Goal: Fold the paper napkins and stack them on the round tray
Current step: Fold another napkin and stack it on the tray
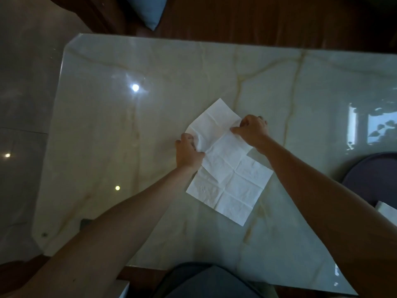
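Fingers of left hand (188,152) and right hand (252,130) pinch the napkin's (227,168) side edges.

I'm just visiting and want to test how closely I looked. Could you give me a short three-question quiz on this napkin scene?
1. True or false: the paper napkin lies fully unfolded on the marble table.
2. Which hand pinches the napkin's right edge? A) left hand B) right hand
3. Fill in: the dark round tray sits at the table's ____ side.

Key:
1. False: its far part is lifted and bending over, held by both hands' fingers.
2. B
3. right
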`<action>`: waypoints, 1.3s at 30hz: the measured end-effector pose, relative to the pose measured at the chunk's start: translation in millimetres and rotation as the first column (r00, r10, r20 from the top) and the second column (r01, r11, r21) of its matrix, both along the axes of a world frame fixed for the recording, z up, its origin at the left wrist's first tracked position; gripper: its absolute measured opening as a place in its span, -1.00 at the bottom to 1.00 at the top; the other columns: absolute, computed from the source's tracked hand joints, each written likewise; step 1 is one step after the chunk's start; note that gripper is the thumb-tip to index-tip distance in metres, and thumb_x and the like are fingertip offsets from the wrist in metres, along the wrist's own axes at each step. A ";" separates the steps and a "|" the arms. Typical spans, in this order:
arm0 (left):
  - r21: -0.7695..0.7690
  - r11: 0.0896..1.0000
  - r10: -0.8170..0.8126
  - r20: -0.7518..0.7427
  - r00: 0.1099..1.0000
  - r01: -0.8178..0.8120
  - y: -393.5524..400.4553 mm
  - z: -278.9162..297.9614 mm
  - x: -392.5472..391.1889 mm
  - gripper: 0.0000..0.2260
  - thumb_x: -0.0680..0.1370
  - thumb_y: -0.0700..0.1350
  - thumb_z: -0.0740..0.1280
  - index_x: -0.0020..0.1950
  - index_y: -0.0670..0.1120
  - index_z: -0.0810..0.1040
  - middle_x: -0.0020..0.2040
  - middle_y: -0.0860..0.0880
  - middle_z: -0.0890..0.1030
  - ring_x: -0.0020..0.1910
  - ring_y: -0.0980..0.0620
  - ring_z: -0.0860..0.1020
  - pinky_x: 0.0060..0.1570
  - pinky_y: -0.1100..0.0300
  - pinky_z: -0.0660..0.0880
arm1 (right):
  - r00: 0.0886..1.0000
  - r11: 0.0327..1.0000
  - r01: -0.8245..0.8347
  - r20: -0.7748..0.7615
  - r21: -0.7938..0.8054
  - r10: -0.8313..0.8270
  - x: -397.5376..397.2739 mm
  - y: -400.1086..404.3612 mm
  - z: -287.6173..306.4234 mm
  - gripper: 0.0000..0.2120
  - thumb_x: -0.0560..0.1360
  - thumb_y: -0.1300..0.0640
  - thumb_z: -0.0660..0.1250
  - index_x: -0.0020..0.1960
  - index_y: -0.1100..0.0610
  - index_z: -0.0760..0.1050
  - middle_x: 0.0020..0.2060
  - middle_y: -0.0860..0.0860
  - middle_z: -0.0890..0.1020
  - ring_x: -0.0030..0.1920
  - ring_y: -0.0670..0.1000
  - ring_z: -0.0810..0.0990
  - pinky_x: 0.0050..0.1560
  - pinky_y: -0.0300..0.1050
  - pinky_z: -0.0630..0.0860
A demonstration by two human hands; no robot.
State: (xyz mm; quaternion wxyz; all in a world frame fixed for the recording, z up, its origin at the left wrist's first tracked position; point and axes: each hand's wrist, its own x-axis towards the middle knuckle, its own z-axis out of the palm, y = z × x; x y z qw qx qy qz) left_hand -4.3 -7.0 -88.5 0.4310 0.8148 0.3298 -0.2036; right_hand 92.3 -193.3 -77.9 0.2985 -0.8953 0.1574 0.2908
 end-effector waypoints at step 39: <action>-0.901 0.353 0.462 -0.067 0.884 -0.253 -40.2 152.1 -41.0 -0.59 0.53 -0.24 0.42 0.36 -0.09 0.48 0.08 -0.14 0.64 -0.07 -0.08 0.63 -0.11 0.05 0.62 | 0.897 0.669 0.195 0.146 0.718 -0.418 -138.7 -119.1 187.9 -0.40 0.55 0.24 0.39 0.51 -0.11 0.33 0.00 0.08 0.74 -0.03 0.03 0.70 -0.02 -0.05 0.63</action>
